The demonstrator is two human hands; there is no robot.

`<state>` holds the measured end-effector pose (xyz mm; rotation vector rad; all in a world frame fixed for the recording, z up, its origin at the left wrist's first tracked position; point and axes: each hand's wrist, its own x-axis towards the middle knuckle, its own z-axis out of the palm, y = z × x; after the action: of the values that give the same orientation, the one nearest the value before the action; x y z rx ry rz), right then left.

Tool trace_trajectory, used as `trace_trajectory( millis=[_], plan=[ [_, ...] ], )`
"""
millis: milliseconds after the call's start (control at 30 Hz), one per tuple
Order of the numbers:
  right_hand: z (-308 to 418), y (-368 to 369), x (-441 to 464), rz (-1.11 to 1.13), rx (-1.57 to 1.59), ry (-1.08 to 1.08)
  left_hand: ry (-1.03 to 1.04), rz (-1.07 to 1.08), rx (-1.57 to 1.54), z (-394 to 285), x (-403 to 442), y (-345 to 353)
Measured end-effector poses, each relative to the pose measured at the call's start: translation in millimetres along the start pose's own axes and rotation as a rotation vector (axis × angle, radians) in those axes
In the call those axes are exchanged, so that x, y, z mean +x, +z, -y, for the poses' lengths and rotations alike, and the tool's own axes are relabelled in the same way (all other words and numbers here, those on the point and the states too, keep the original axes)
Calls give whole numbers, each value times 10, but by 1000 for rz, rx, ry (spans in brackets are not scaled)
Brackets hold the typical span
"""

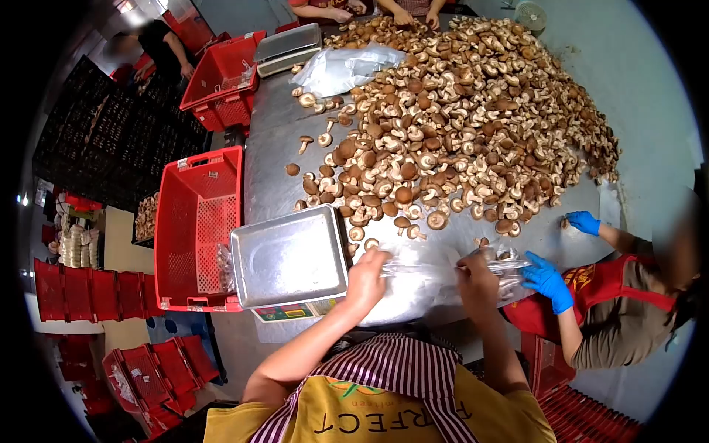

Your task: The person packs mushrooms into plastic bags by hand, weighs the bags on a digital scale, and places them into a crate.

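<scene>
**Clear plastic (422,267) stretched between two bare hands at the lower centre, its outline lost in glare**

At the left edge, stacked dark crates (103,140) fade into shadow, and the dark rim of the round view cuts off the surroundings. A red crate (171,255) stands left of centre; crumpled plastic inside its right side is too blurred to make out. Beside it, a scale (292,260) with a shiny metal top sits on the table (269,173), its lower front partly covered by the left forearm.

Just right of the scale, the left hand (367,279) has its fingers clamped on the left end of the clear plastic, the fingertips partly hidden in its folds. The sheet runs across the lower centre; whether it is one bag or several layers cannot be told. Beyond it, the mushrooms (450,125) spread from the centre to the upper right.

The right hand (478,282) grips the plastic's other end, fingers closed on it, though the back of the hand hides some of them. Close to its right, a crinkled bundle (508,272) reflects too much light for its contents to be read. A co-worker's blue-gloved hand (548,282) is beside that bundle; the co-worker's head is blurred and partly lost at the right edge.
</scene>
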<state>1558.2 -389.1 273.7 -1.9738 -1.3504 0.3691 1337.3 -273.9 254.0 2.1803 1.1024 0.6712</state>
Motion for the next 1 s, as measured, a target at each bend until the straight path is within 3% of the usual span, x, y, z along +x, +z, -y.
trace_trajectory(
  millis=[67, 133, 200, 233, 267, 333, 367, 400, 467, 500, 533, 600, 633, 700, 733, 800, 867, 933, 967, 1000],
  plan=[
    [-471, 27, -11, -40, -36, -31, -97, -25, -20, 85, -135, -136],
    [-445, 2, 6, -81, -65, -70, -113, -59, -12, 136, -227, -182],
    [-344, -59, -64, 155, 1051, 646, -315, -105, -158, 221, -345, -134],
    [-675, -42, -139, 403, 1014, 594, -458, -69, -272, 326, -408, -92],
    [-557, -81, -154, 407, 1015, 596, -563, -82, -438, 642, -510, 92],
    [-206, -224, -185, 489, 1678, 495, -926, -91, -1165, 641, -376, -111],
    [-312, -204, -216, 261, 1632, 673, -1081, -210, -1347, 445, -218, -240],
    [-410, -159, -179, 263, 1629, 680, -1087, -210, -1348, 398, -186, -221],
    [-595, -28, 25, 57, 1761, 664, -1257, -105, -1936, 332, -138, -155],
    [-675, 59, 121, 101, 1833, 612, -992, 81, -2042, 386, -256, -41],
    [-760, 180, 141, 104, 1833, 612, -1350, -68, -1628, -99, 2, -285],
    [-859, 393, 166, 30, 1763, 789, -1319, -195, -1806, 274, -35, 171],
    [-814, 436, 147, -37, 1912, 846, -1319, -197, -1806, 434, -68, 316],
    [-1029, 586, 87, -20, 1935, 913, -1096, -11, -2085, 710, -138, 591],
    [-1229, 725, 47, -3, 1957, 984, -1149, -8, -2110, 824, -178, 751],
    [-1582, 945, 63, 60, 1822, 970, -1350, -27, -1817, 710, -48, 852],
    [-1417, 1009, 378, -176, 1551, 1185, -1368, -15, -1773, 948, 41, 1120],
    [-1241, 1119, 794, -173, 1562, 1142, -1213, -109, -1660, 1168, 202, 1307],
    [-1195, 1161, 997, -171, 1573, 1098, -1294, -208, -1647, 1235, 391, 1289],
    [-1242, 1254, 1169, -25, 1656, 1018, -1390, -278, -1603, 1209, 600, 1198]
  ],
)
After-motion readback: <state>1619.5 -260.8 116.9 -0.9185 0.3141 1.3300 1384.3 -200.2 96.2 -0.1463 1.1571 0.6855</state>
